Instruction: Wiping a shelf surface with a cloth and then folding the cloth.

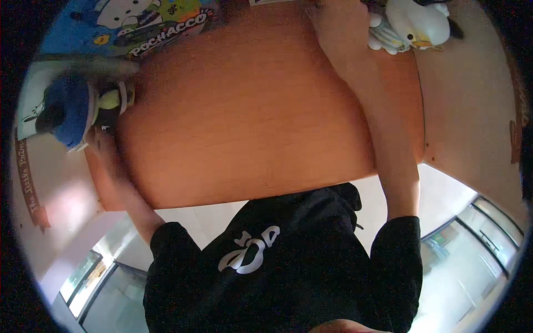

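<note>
A soft toy [75, 105] in dark blue, black and yellow-green is at the left edge of the worktop [244, 122], partly overlapping that edge in view, with the pale left side panel [61, 172] behind it; whether it rests on something or is held up cannot be told. The left hand [99, 139] is against the toy's near side, dim and blurred, and how far its fingers are closed on it cannot be made out. Beyond the toy, a blue sheet with a cartoon dog [61, 33] covers the far left corner. The right forearm crosses the right part of the worktop, and the right hand [340, 25] reaches to the far edge, where blur and the picture's border hide whether it is open or gripping. Just beside it, at the far right corner, is a white plush bird [402, 25] with a yellow beak. A pale right side panel [466, 100] borders the right edge. Below the near edge are the person's black shirt [300, 277] and pale floor.
</note>
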A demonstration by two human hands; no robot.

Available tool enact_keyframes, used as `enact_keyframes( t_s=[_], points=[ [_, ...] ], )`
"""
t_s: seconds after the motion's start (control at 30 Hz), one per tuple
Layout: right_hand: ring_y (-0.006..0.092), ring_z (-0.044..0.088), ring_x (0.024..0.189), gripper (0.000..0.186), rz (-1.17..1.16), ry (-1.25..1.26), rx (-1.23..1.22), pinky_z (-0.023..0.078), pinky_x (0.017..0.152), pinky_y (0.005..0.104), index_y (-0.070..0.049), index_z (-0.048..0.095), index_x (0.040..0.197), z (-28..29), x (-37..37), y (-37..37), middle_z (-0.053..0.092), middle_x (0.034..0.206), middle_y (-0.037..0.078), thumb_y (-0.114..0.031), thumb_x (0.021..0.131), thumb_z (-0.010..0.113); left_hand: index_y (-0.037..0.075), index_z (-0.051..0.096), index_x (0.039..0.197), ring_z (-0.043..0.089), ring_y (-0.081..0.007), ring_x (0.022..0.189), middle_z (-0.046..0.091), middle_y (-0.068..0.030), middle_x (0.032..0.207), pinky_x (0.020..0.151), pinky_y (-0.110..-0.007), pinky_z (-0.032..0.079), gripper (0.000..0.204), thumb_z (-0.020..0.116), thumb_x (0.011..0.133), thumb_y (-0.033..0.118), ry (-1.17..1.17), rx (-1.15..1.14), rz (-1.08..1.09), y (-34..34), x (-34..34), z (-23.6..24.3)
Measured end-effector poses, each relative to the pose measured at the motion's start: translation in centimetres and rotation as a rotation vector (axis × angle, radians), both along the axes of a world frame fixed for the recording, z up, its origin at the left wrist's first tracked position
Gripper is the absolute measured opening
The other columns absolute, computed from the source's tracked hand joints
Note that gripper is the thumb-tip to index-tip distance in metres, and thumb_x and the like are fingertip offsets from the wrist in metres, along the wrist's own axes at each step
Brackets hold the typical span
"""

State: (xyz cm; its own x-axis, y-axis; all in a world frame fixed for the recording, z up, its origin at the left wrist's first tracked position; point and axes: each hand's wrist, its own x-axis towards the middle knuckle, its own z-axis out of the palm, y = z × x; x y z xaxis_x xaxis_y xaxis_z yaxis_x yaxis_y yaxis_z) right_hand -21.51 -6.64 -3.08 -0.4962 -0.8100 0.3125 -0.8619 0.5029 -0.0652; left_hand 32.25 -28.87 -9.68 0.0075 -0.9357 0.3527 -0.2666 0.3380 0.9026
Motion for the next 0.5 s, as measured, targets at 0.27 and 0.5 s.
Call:
enact_keyframes(
  t_s=[0.27,0.5],
  points=[
    [0.0394,0.062,0.062,0.020,-0.065,-0.139,-0.145,0.053,0.064,0.0474,0.005,0.069,0.076,-0.3,-0.1,-0.7,0.068,0.073,0.020,-0.009,0.089,0.067,-0.014,0.064,0.118,0.061,-0.0270,0.094,0.071,-0.0212,0.112,0.087,-0.038,0.052,0.034,0.050,0.098,0.009,-0.062,-0.078,-0.066,0.2,1.2,-0.2],
    [0.0399,0.063,0.065,0.019,-0.059,-0.141,-0.130,0.053,0.064,0.0491,0.005,0.068,0.078,-0.6,-0.3,-0.6,0.069,0.077,0.020,-0.010,0.089,0.067,-0.012,0.066,0.118,0.061,-0.0267,0.094,0.071,-0.0217,0.111,0.086,-0.038,0.052,0.033,0.051,0.099,0.010,-0.183,-0.243,-0.193,-1.8,0.9,0.6]
  ],
)
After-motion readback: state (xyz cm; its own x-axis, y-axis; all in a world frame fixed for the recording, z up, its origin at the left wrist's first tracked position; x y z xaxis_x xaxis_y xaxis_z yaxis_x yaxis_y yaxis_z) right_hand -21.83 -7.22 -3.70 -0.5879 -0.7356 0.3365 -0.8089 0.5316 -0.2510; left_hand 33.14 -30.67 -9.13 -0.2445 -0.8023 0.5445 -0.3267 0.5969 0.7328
